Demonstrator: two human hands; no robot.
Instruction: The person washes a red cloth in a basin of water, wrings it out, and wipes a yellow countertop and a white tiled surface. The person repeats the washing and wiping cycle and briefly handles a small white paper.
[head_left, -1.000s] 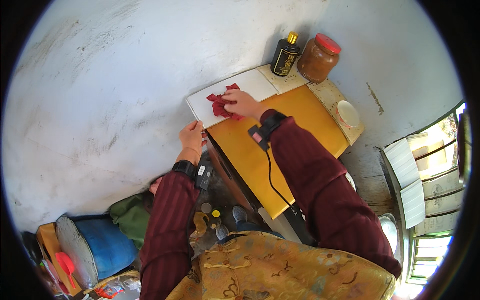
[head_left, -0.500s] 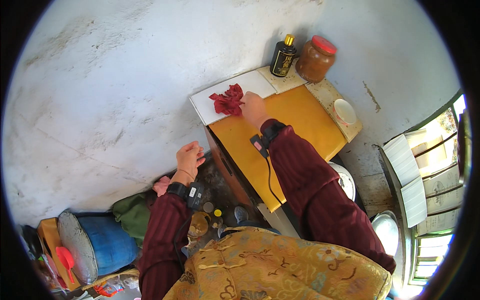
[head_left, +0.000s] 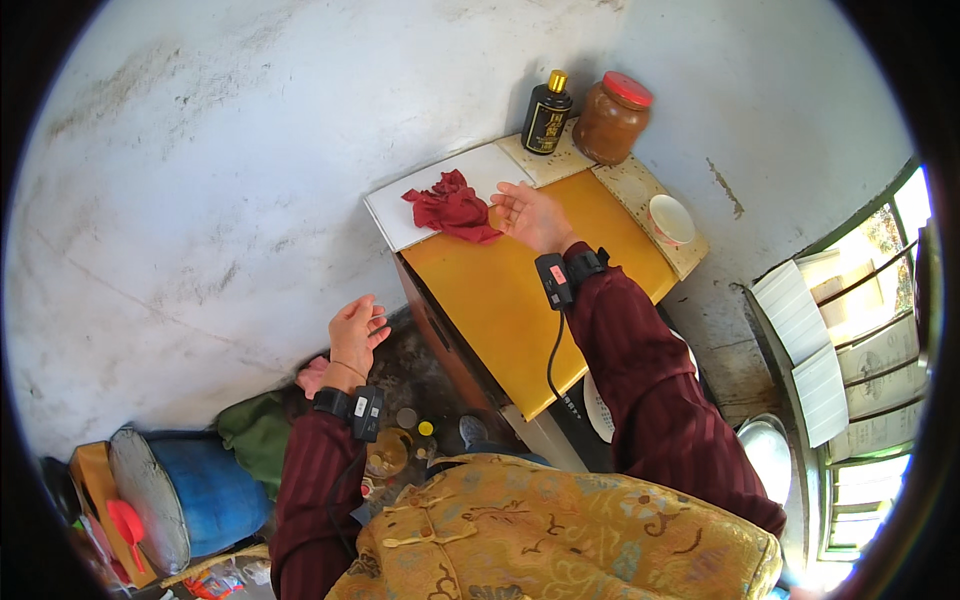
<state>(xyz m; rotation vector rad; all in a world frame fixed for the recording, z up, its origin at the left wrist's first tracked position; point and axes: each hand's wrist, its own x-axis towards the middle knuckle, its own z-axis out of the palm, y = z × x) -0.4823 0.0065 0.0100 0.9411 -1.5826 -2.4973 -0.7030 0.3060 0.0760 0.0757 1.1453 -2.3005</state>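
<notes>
A crumpled dark red cloth [head_left: 452, 207] lies across the white board at the back left of the cabinet, one edge hanging onto the yellow top. Just to its right hovers my right hand [head_left: 533, 216], palm turned partly up and fingers loosely spread, with nothing in it. My left hand [head_left: 354, 335] is held in the air left of the cabinet, beside the wall; its fingers are half curled, apart and bare. The yellow cabinet top [head_left: 500, 310] stretches below and between both arms.
At the back corner stand a black bottle [head_left: 547, 118] with a gold cap and a brown jar [head_left: 612, 120] with a red lid. A white bowl [head_left: 671, 219] sits at the right edge. A blue barrel [head_left: 205, 490] and jars [head_left: 390, 453] are on the floor at left.
My right hand has let go of the cloth and moved right, its fingers opening. The cloth now spreads further over the yellow top. My left hand remains in the air by the wall.
</notes>
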